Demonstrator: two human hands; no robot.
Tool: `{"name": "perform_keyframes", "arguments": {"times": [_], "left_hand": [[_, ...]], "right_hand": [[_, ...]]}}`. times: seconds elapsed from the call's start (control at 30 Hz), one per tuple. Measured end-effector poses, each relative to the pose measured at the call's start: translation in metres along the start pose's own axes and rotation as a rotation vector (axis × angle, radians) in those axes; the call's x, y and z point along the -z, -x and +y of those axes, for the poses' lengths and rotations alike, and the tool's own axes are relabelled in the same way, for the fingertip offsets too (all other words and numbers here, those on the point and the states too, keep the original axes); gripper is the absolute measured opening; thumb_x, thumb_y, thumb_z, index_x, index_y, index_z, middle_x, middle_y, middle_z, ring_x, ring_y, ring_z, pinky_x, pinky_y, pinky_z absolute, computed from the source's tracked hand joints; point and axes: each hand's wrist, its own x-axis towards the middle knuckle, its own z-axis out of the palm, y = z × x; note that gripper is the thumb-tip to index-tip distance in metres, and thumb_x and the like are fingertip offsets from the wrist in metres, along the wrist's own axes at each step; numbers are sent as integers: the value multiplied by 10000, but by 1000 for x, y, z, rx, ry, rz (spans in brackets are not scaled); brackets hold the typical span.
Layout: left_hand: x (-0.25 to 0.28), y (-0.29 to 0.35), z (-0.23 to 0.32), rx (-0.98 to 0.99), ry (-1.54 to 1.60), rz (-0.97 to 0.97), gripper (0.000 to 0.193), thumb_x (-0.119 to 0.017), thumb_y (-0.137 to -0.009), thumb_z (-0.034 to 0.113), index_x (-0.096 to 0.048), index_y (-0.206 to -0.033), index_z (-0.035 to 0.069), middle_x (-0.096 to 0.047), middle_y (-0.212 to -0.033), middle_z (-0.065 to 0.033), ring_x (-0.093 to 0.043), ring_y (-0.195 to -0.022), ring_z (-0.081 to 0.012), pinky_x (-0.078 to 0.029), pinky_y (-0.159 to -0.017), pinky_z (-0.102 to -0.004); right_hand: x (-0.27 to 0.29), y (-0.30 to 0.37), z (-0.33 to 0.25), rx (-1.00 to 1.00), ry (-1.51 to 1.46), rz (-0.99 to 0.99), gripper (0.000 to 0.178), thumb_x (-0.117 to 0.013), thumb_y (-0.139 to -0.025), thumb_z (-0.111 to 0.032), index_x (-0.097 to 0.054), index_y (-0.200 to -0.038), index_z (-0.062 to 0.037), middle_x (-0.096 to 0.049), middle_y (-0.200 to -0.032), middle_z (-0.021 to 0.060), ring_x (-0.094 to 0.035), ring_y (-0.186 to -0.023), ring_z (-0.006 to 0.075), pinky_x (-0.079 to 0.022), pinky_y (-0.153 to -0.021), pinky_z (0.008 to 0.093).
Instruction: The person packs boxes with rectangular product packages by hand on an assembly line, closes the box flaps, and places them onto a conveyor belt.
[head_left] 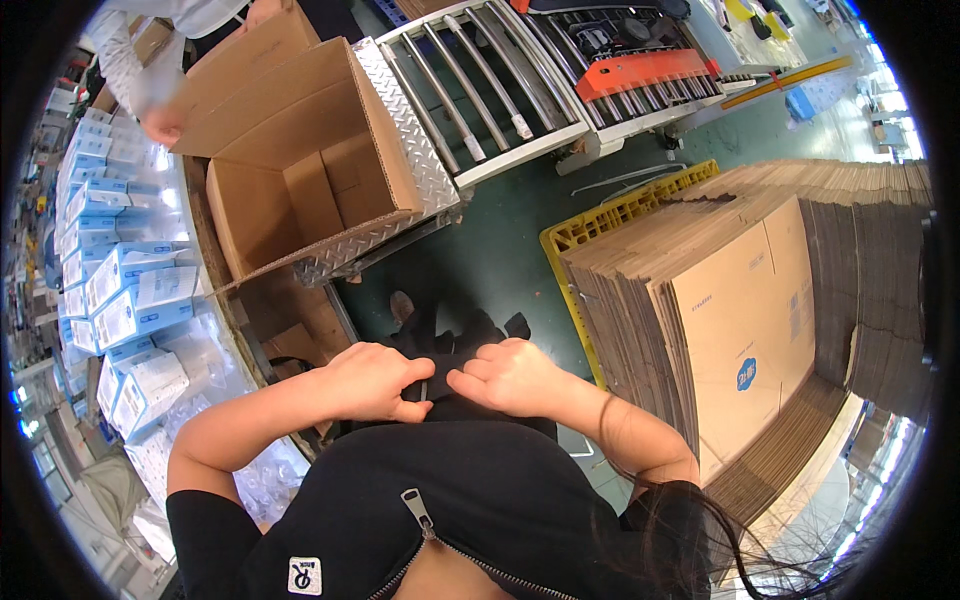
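Note:
My left hand (375, 383) and my right hand (508, 378) are held close together in front of my waist, with a small gap between them. Both have their fingers curled in. A thin, pale strip shows at the left fingertips, too small to name. Whatever the right fingers grip, if anything, blends into the dark clothing behind. Beyond my left hand stands an open cardboard box (255, 205), its flaps up and its inside bare. Another person's hand (160, 125) is at its far left flap.
Blue-and-white small boxes (145, 285) crowd the left table among clear plastic bags. A roller conveyor (455, 85) runs at the back, with an orange part (645, 75) on it. Stacked flat cartons (740, 330) stand on a yellow pallet (570, 235) at right.

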Motion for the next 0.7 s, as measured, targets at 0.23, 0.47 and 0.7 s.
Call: {"name": "perform_keyframes", "arguments": {"times": [0.23,0.47,0.7], "left_hand": [[-3,-2,-6,-67,172,12,323,-591,-772,391,-543,-866,86,-580,-614,-149,-587,-634,-344,-452,-582,-429],[10,0,-13,-123,208,10,304,-596,-791,381,-530,-883,98,-556,-606,-165,-577,-634,-366,-430,-555,-455],[-5,7,-32,-58,231,38,337,-598,-771,384,-566,-906,77,-590,-666,-182,-600,-669,-358,-460,-594,-431]], "right_hand": [[5,12,-3,-27,-60,-55,154,-548,-691,-152,-574,-838,-111,-489,-613,-20,-537,-598,140,-440,-492,279],[27,0,0,-40,-2,-104,227,-546,-696,-155,-579,-915,-102,-511,-652,-19,-548,-618,143,-445,-497,286],[-12,-3,-14,-453,-397,-256,252,-598,-767,-284,-567,-915,-83,-568,-727,37,-592,-722,237,-479,-602,352]]}}
